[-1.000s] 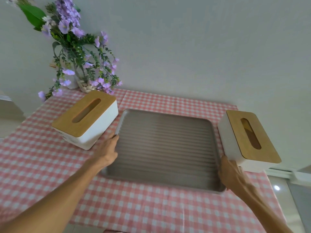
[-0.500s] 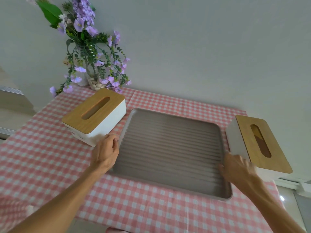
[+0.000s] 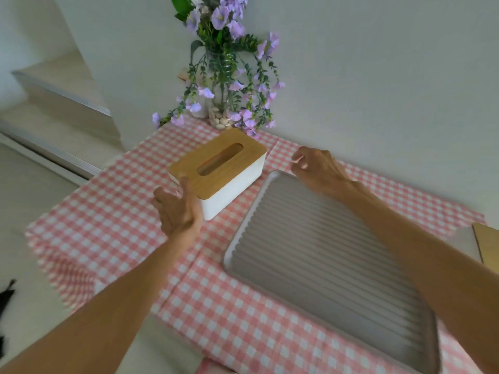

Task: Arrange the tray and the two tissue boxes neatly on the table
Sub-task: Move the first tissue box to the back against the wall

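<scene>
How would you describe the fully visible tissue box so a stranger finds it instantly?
Start at the vase of purple flowers by the wall. Just in front, on the pink checked tablecloth, sits the tissue box, left of the grey ridged tray. It alone has a slotted wooden lid on white sides.

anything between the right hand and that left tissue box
Nothing visible. The right hand hovers over the tray's far corner; only bare checked cloth separates it from the tissue box.

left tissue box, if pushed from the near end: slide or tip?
Probably slides: the tissue box is low and wide, flat on the tablecloth. The cloth may bunch up. The wooden lid might shift if it sits loose.
</scene>
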